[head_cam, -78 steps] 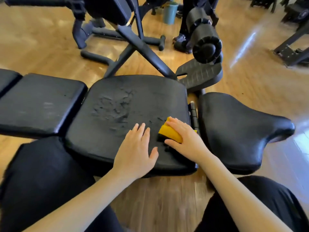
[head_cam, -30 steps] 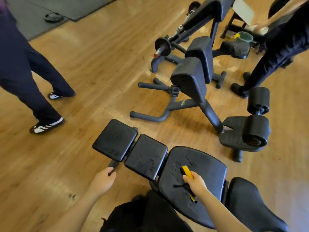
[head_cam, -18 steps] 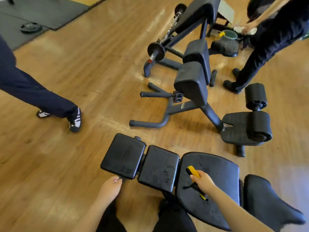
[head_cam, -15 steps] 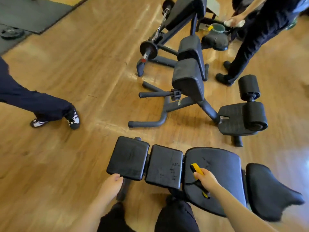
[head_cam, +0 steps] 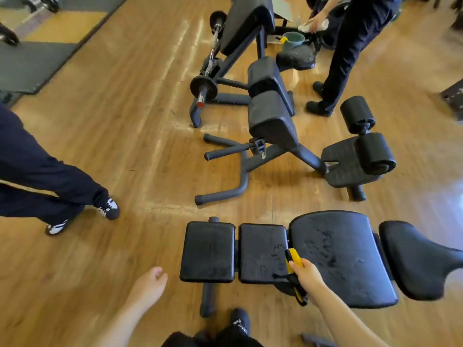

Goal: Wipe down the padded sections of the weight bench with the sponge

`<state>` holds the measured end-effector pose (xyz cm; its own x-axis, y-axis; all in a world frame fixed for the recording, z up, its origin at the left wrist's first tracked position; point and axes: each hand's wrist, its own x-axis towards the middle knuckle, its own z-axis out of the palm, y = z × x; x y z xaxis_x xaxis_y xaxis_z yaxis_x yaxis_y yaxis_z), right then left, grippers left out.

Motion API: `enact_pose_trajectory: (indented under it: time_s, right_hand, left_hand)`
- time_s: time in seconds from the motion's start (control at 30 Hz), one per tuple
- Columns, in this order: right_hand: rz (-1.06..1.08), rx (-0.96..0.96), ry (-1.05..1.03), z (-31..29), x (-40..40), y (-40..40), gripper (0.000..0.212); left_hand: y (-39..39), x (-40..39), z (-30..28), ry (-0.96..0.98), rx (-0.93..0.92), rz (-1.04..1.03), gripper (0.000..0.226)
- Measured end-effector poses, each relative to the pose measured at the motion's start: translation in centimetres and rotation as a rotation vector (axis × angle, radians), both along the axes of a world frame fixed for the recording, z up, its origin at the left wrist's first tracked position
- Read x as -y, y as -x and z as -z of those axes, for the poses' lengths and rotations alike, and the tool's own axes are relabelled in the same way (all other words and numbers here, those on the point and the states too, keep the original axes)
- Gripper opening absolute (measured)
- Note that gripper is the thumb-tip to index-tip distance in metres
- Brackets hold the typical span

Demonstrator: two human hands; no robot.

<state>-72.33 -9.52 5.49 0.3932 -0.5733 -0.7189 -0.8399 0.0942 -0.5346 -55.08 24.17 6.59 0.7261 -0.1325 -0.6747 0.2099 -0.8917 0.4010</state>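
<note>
Right hand [head_cam: 307,274] grips the sponge [head_cam: 293,261] above the bench [head_cam: 345,256]; left hand [head_cam: 147,288] hangs loose, empty. Risk: held edge-on, it skips the far-left pad [head_cam: 208,251].

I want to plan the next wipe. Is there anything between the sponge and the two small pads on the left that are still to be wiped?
Nothing visible blocks it. The right hand holds the sponge at the middle small pad, and the end pad beside it is bare.
</note>
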Motion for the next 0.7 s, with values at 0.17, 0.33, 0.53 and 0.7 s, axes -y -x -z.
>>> enact_pose_trajectory:
  time_s: [0.17, 0.33, 0.53, 0.7]
  right_hand:
    - [0.003, -0.032, 0.02, 0.5, -1.8, 0.3, 0.024]
    - [0.05, -0.037, 0.066, 0.3, -3.6, -1.7, 0.015]
    - [0.154, -0.037, 0.139, 0.2, -7.4, -7.6, 0.012]
    - [0.345, -0.066, 0.176, -1.3, -13.7, -14.6, 0.014]
  left_hand:
    - [-1.3, 0.8, -0.1, 0.027, 0.007, 0.091, 0.043]
    - [-5.0, 1.4, 1.4, 0.02, -0.058, 0.145, 0.041]
    - [-14.3, 2.1, 4.4, 0.086, -0.077, 0.244, 0.037]
    - [-24.8, 1.5, 4.9, 0.062, -0.127, 0.563, 0.038]
